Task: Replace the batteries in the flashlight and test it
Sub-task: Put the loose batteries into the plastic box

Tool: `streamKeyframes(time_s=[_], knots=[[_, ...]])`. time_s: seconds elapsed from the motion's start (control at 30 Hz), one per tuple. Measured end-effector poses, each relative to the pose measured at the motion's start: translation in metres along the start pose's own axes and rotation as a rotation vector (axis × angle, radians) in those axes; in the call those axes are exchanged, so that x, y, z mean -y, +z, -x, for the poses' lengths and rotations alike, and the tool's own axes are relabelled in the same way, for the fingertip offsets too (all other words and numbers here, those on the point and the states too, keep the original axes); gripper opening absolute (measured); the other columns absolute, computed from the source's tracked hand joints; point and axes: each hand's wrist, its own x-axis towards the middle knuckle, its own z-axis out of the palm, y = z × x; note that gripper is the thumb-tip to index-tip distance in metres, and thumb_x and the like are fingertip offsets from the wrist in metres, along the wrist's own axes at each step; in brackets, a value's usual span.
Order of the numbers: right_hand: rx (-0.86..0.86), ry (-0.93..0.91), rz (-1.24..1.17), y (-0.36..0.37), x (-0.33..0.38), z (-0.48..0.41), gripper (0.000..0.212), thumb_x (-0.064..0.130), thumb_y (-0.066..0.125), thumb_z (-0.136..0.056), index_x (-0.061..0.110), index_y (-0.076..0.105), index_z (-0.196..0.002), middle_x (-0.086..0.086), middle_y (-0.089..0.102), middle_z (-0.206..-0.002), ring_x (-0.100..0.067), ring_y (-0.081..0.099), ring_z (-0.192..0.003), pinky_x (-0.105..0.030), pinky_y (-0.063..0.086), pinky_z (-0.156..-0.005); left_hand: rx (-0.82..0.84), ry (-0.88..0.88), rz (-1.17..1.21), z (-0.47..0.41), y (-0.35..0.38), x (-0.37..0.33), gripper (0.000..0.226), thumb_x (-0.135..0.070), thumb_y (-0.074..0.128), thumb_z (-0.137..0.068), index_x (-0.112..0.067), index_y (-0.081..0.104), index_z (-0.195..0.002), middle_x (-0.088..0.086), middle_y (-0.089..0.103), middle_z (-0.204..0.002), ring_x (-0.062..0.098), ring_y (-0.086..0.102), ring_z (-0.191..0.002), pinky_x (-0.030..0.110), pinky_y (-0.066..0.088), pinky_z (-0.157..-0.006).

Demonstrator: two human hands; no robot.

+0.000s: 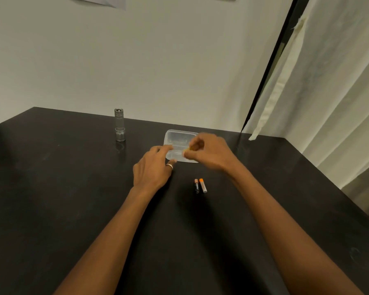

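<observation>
The task looked barely begun: the flashlight [119, 125] stood untouched, well apart on the desk [73, 188], two batteries [200, 185] lay near the box [175, 135], whose corner the left grip [152, 167] held, while the right grip [209, 153] pinched a blurred yellowish piece [188, 149].

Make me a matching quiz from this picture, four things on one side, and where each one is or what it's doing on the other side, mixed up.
Things:
1. flashlight
2. plastic box
3. batteries
4. right hand

Places or states:
A. lying side by side on the table
B. pinching a small yellow thing
C. standing upright, far left
D. held at one corner by the left hand

Pairs: 1-C, 2-D, 3-A, 4-B
</observation>
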Motion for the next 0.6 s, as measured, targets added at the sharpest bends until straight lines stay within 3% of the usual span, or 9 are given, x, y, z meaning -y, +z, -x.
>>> streamKeyframes(time_s=[0.07, 0.13, 0.23, 0.3, 0.43, 0.5, 0.6], knots=[[-0.078, 0.069, 0.118, 0.004, 0.009, -0.026, 0.018, 0.032, 0.073, -0.082, 0.019, 0.061, -0.078, 0.003, 0.062, -0.076, -0.016, 0.058, -0.071, -0.028, 0.047, -0.059, -0.028, 0.004, 0.018, -0.002, 0.001, 0.001, 0.039, -0.046, 0.055, -0.101, -0.036, 0.051, -0.138, -0.002, 0.059, -0.134, 0.022, 0.063, -0.109, 0.038, 0.049, -0.075], [-0.038, 0.127, 0.228, 0.014, 0.016, -0.05, 0.028, 0.031, 0.069, -0.083, 0.019, 0.049, -0.069, 0.003, 0.052, -0.068, -0.017, 0.051, -0.065, -0.026, 0.038, -0.053, -0.047, 0.01, 0.036, -0.003, 0.001, 0.002, 0.034, -0.046, 0.054, -0.101, -0.033, 0.055, -0.133, -0.001, 0.06, -0.127, 0.02, 0.064, -0.102, 0.033, 0.047, -0.07], [0.093, 0.176, 0.371, 0.029, 0.027, -0.073, 0.024, 0.032, 0.069, -0.089, 0.015, 0.058, -0.1, -0.002, 0.06, -0.093, -0.021, 0.058, -0.086, -0.031, 0.048, -0.072, -0.063, 0.023, 0.048, -0.001, 0.001, 0.002, 0.034, -0.046, 0.056, -0.1, -0.03, 0.057, -0.13, 0.0, 0.061, -0.12, 0.018, 0.064, -0.094, 0.031, 0.05, -0.068], [0.157, 0.208, 0.431, 0.037, 0.032, -0.085, 0.037, 0.033, 0.07, -0.09, 0.014, 0.06, -0.12, -0.004, 0.059, -0.103, -0.023, 0.058, -0.093, -0.035, 0.049, -0.08, -0.069, 0.03, 0.049, 0.0, 0.002, 0.003, 0.035, -0.045, 0.056, -0.1, -0.028, 0.058, -0.13, 0.0, 0.06, -0.117, 0.018, 0.063, -0.091, 0.033, 0.053, -0.068], [0.253, 0.289, 0.508, 0.05, 0.028, -0.1, 0.048, 0.032, 0.071, -0.089, 0.014, 0.06, -0.131, -0.009, 0.064, -0.112, -0.028, 0.065, -0.109, -0.039, 0.052, -0.095, -0.082, 0.025, 0.041, 0.001, 0.002, 0.003, 0.033, -0.046, 0.054, -0.101, -0.027, 0.057, -0.128, -0.001, 0.059, -0.114, 0.014, 0.057, -0.084, 0.03, 0.045, -0.063], [0.212, 0.289, 0.524, 0.055, 0.022, -0.1, 0.047, 0.031, 0.067, -0.093, 0.013, 0.058, -0.135, -0.01, 0.065, -0.122, -0.028, 0.065, -0.113, -0.039, 0.052, -0.095, -0.079, 0.02, 0.042, 0.001, 0.002, 0.003, 0.032, -0.046, 0.054, -0.101, -0.029, 0.057, -0.128, -0.002, 0.059, -0.115, 0.014, 0.058, -0.086, 0.029, 0.041, -0.064], [0.106, 0.247, 0.481, 0.055, 0.017, -0.095, 0.033, 0.025, 0.063, -0.095, 0.01, 0.063, -0.125, -0.007, 0.063, -0.105, -0.024, 0.062, -0.095, -0.032, 0.051, -0.079, -0.069, 0.017, 0.05, -0.001, 0.002, 0.003, 0.032, -0.047, 0.053, -0.101, -0.031, 0.057, -0.129, -0.002, 0.058, -0.118, 0.014, 0.059, -0.087, 0.029, 0.042, -0.064]])
